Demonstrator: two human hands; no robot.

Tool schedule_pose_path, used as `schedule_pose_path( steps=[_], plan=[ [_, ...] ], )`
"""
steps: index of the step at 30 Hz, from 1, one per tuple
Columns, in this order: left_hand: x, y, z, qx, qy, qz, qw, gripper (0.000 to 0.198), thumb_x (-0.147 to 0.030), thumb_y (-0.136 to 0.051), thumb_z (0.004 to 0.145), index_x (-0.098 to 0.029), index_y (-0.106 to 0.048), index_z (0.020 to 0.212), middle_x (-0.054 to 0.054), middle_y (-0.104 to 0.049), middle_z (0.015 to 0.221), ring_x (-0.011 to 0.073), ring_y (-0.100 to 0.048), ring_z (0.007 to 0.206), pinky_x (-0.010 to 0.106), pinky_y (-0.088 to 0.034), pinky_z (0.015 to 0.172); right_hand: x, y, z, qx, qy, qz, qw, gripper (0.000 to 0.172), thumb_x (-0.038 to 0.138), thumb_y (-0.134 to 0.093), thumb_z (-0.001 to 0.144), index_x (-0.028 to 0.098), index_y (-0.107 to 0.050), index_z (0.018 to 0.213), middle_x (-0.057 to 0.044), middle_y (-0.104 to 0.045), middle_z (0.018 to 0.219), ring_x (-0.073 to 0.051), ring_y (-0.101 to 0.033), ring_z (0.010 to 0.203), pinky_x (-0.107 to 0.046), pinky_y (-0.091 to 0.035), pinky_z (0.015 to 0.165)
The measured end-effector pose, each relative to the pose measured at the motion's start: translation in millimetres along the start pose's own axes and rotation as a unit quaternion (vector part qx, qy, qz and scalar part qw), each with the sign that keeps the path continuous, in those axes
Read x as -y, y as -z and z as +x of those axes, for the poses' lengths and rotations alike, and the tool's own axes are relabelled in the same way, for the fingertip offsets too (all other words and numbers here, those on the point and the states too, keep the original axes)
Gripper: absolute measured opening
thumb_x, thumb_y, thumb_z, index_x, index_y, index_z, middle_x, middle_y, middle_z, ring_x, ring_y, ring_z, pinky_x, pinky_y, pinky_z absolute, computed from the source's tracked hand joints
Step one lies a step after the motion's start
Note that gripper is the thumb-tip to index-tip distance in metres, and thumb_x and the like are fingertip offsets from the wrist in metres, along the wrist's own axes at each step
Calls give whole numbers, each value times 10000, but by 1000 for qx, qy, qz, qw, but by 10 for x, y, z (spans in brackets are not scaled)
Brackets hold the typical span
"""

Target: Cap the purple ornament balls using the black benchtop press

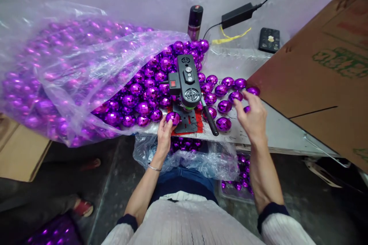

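Note:
My left hand [164, 134] pinches a shiny purple faceted bauble [173, 118] at the front of a small black machine [188, 80]. This machine has round vents, a red switch and a black lever handle [211, 119]; its dark base plate [186, 124] lies on red material. On the right, my right hand [253, 116] has thumb and forefinger at the edges of another purple bauble [235, 96] on the table. Several loose baubles [224, 106] lie around those fingers. One bauble below the right hand is partly hidden by it.
A big clear plastic bag [86, 69] of purple baubles covers the left side. At the back are a dark spray can [195, 23], black power adapter [237, 15] and dark phone-like device [269, 40]. A large cardboard box [322, 69] stands right. A person's sandalled foot [83, 207] shows lower left.

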State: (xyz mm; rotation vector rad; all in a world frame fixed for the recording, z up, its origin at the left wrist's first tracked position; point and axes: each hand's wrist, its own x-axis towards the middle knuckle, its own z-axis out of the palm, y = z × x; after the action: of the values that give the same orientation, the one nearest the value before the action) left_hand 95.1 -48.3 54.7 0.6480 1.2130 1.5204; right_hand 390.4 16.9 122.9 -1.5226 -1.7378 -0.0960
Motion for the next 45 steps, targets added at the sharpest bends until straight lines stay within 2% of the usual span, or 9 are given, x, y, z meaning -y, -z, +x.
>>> schedule_pose_path(
  steps=[6,11,15,20,24,27,31,36,45],
  plan=[
    [75,-89,53,-15,-110,157,981,687,-588,-812,767,-200,-631,1304,129,-694,1314,255,-668,1217,401,-494,1098,765,-78,-866,53,19,115,992,286,339,-549,995,219,-689,1214,-110,-762,1152,-229,-725,1093,-418,-604,968],
    [123,-90,172,-11,-159,275,948,661,-575,-810,768,-194,-668,1290,133,-719,1244,285,-667,1182,457,-477,1094,985,-131,-1351,94,2,171,981,262,250,-570,984,227,-694,1214,-94,-775,1123,-207,-751,1053,-370,-639,928],
    [107,-113,245,22,-221,344,912,594,-531,-828,768,-211,-694,1251,121,-730,1208,295,-668,1161,478,-471,1096,1060,-17,-1517,100,10,173,980,284,213,-568,980,229,-685,1238,-104,-769,1152,-205,-758,1063,-353,-659,895],
    [140,-183,317,80,-262,333,902,578,-508,-822,782,-215,-692,1262,118,-711,1252,283,-658,1202,451,-497,1093,1041,183,-1329,43,36,144,988,332,237,-574,974,246,-653,1296,-112,-760,1144,-233,-758,1050,-411,-679,892],
    [184,-178,343,88,-240,308,916,614,-523,-846,750,-223,-698,1264,121,-715,1270,297,-658,1216,478,-484,1116,1038,261,-903,-52,109,129,984,534,283,-647,946,253,-505,1460,-139,-707,1241,-250,-733,1099,-422,-690,840],
    [181,-154,336,96,-219,300,924,627,-500,-865,734,-226,-696,1272,124,-713,1289,307,-653,1236,492,-473,1131,1093,186,-582,-77,176,126,973,590,400,-671,931,256,-473,1468,-145,-672,1294,-263,-722,1118,-408,-687,799],
    [175,-138,317,109,-220,298,922,639,-483,-862,748,-230,-678,1306,127,-709,1309,309,-652,1250,499,-467,1139,1181,-7,-330,-40,209,132,968,441,527,-626,936,247,-586,1274,-121,-730,1157,-245,-745,999,-404,-667,792],
    [221,-127,324,114,-229,310,915,632,-490,-859,755,-244,-677,1308,127,-706,1321,314,-640,1282,520,-425,1180,1282,-124,-282,-69,199,190,959,218,417,-489,1018,254,-626,968,-62,-732,887,-187,-722,816,-340,-610,692],
    [245,-86,347,124,-275,373,878,632,-467,-810,825,-219,-619,1374,134,-699,1322,289,-653,1259,489,-488,1130,1316,-400,-368,-132,226,256,930,286,252,-402,1037,224,-523,779,-26,-594,759,-131,-542,638,-276,-462,559]
  ],
)
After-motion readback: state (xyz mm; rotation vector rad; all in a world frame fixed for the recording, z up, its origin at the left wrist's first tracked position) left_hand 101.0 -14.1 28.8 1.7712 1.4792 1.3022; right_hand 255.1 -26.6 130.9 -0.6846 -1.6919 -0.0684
